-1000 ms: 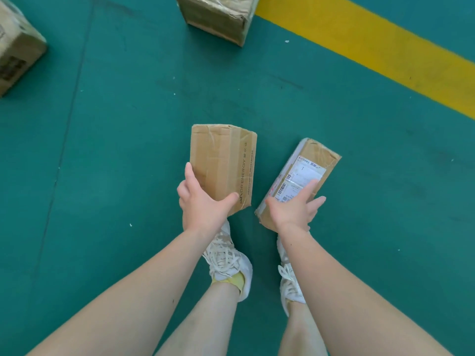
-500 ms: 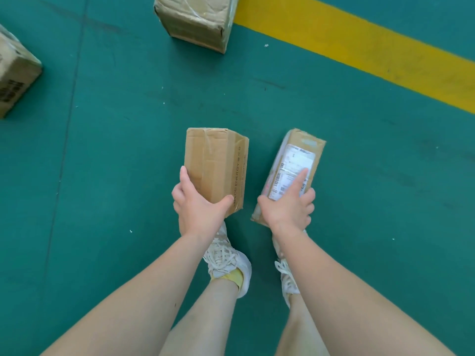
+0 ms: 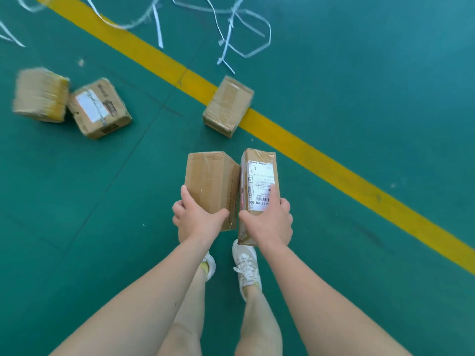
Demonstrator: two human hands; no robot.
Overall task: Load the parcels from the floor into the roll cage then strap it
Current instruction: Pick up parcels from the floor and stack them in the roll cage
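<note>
Head view: two cardboard parcels are held side by side above the green floor (image 3: 359,86), just past centre toward twelve o'clock. A plain parcel (image 3: 210,181), brown, creased and sealed with clear tape, with faint print along its right edge, is gripped at its near end by the left hand (image 3: 196,222), thumb laid across the top face and fingers curled round the left side. A labelled parcel (image 3: 259,156), narrower and longer, wrapped in glossy tape and bearing a white shipping label (image 3: 262,176) with barcodes, is gripped at its near end by the right hand (image 3: 268,223), forefinger laid on the label and the other fingers curled round the right side. Both long axes are run from six to twelve o'clock, and the plain parcel's far right corner is met by the labelled parcel's left edge. Half a second ago a gap was seen between them and the labelled parcel was slanted toward one o'clock; it has since been straightened and closed in. The camera has also been swung: a taped parcel (image 3: 227,106) is now shown on the yellow line (image 3: 334,165) at twelve o'clock, a stickered parcel (image 3: 99,107) and a blurred parcel (image 3: 41,95) at ten o'clock, and loose white strapping (image 3: 241,29) is strewn beyond the line. White shoes (image 3: 246,268) are seen at six o'clock.
</note>
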